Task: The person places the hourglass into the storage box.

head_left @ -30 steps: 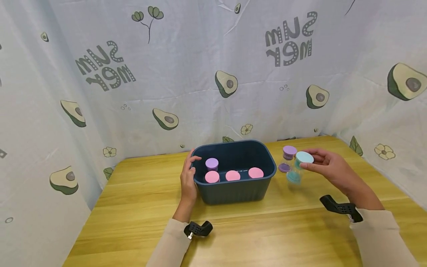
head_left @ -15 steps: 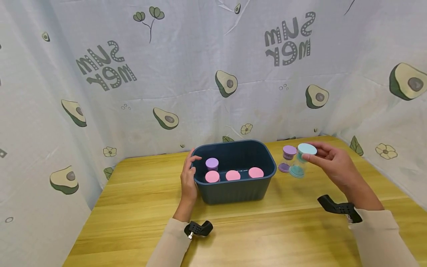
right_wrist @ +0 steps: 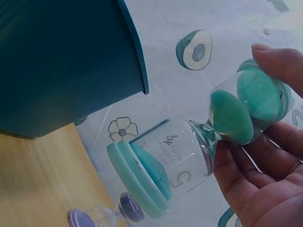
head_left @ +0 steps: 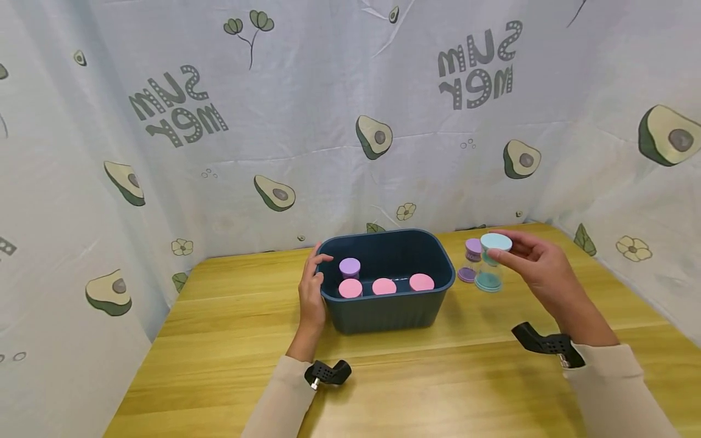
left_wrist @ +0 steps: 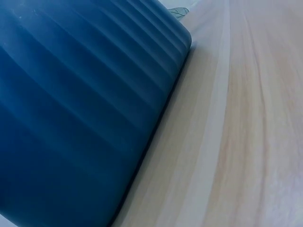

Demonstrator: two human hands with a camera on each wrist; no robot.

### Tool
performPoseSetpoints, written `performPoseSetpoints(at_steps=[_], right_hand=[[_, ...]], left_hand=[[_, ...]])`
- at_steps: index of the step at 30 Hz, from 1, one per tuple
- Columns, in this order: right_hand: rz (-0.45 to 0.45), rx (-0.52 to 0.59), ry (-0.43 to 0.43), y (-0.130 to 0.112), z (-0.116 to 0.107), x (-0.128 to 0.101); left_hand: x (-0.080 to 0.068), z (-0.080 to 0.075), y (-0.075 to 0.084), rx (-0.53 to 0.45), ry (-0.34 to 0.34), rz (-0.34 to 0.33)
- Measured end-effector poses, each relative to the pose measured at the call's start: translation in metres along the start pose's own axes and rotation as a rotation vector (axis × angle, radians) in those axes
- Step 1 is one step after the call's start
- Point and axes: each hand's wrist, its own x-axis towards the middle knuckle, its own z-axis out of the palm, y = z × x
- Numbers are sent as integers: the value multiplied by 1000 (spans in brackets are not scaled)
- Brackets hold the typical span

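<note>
1. A teal sand timer (head_left: 491, 263) is held in the right hand (head_left: 533, 267) to the right of a dark blue tub (head_left: 386, 304), above the wooden table (head_left: 230, 328). It is also seen close up by the right wrist camera (right_wrist: 199, 156).
2. The grip is a pinch at the timer's upper end – the fingertips (right_wrist: 279, 64) are curled over the top cap, the thumb is set under it, and the lower cap hangs free of the table.
3. The timer is tilted, with its lower cap leaning toward the tub; teal sand is seen in both bulbs.
4. A purple sand timer (head_left: 470, 260) stands on the table just behind the teal one, near the tub's right end.
5. The left hand (head_left: 311, 291) is laid against the tub's left end – fingers loosely bent over the rim, nothing gripped. In the left wrist view only the tub's ribbed wall (left_wrist: 80, 109) and the table are shown, so the fingers cannot be judged from there.
6. Inside the tub, four timers are seen from above: three pink caps (head_left: 384, 286) in a row along the near wall, and one purple cap (head_left: 349, 266) behind the leftmost.
7. An avocado-print cloth (head_left: 350, 121) is hung behind and beside the table.
</note>
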Motion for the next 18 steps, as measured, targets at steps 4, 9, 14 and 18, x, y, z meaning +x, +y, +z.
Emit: performPoseSetpoints(at_steps=[4,9,14,18], right_hand=[[27,-15,12,-6,2,1],[56,-41,19,-14,1,5],[21,-4,39,-25,1,9],[13,-14,49,-35,3,13]], left_hand=[[1,0,-1,6,6,7],[2,-1,-2,5,6,13],[2,0,-3,-2,-1,13],[2,1,-2,-8,-3,14]])
